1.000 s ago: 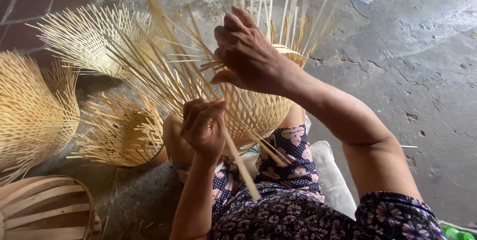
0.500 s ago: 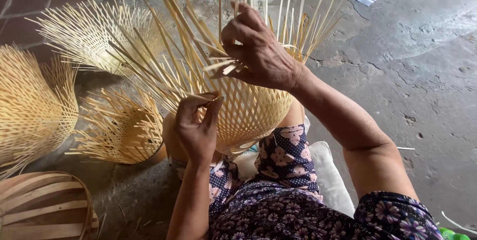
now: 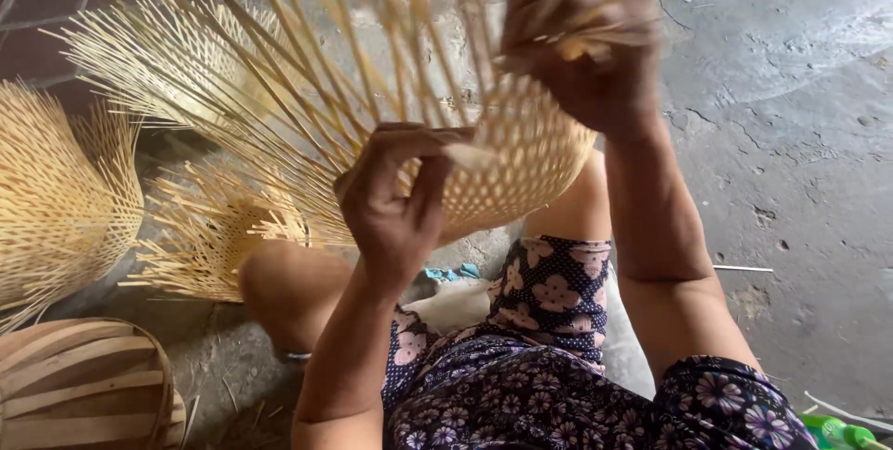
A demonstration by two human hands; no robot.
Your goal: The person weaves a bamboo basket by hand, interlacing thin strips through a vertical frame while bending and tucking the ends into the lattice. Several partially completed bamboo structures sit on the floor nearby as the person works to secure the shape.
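1. The half-woven bamboo basket (image 3: 521,157) is held up over the person's lap, between the two hands; its woven dome faces the camera and its loose bamboo strips (image 3: 307,50) fan out up and to the left.
2. The left hand (image 3: 395,199) is closed on the basket's near edge — thumb and fingers pinch one flat strip end against the weave.
3. The right hand (image 3: 581,40) is higher, at the top of the basket, its fingers curled shut round a few of the upright strips; it is blurred, so the exact grip cannot be told.
4. The hands are apart, the left lower and nearer the camera, the right above and to the right of it.
5. Beneath the basket are the person's bare knees and a dark floral garment (image 3: 558,385).
6. On the concrete floor (image 3: 800,180) to the left lie more unfinished baskets — one large one (image 3: 56,199) at the left edge, a smaller one (image 3: 200,231) beside the left knee, and another (image 3: 149,59) behind the strips.
7. A round basket of broad wooden bands (image 3: 79,385) sits in the lower left corner.
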